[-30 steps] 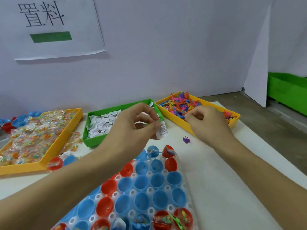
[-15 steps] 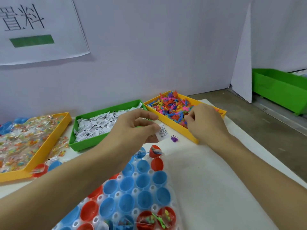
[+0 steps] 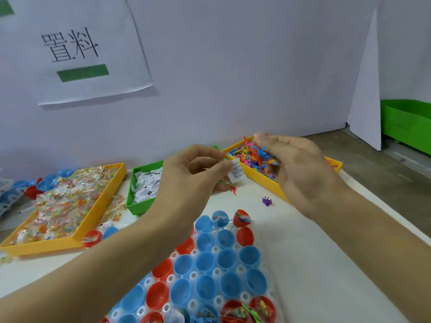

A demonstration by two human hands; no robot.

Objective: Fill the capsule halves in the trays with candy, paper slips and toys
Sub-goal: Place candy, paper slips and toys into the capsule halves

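most capsule halves in the tray (image 3: 210, 271) nearest me sit bare; i count roughly 2 loaded red halves (image 3: 247, 311) at the near edge and 2 at the far edge. beyond the tray, my left hand (image 3: 186, 180) pinches a paper slip (image 3: 236, 170) between thumb and forefinger, thin toys dangling beneath. my right hand (image 3: 298, 169), fingers curled around a cluster of toys, hovers over the toy bin (image 3: 275, 183). 1 purple toy (image 3: 267, 201) lies loose on the table. farther left: slip bin (image 3: 140, 206), candy bin (image 3: 93, 217). judgement: early stage.
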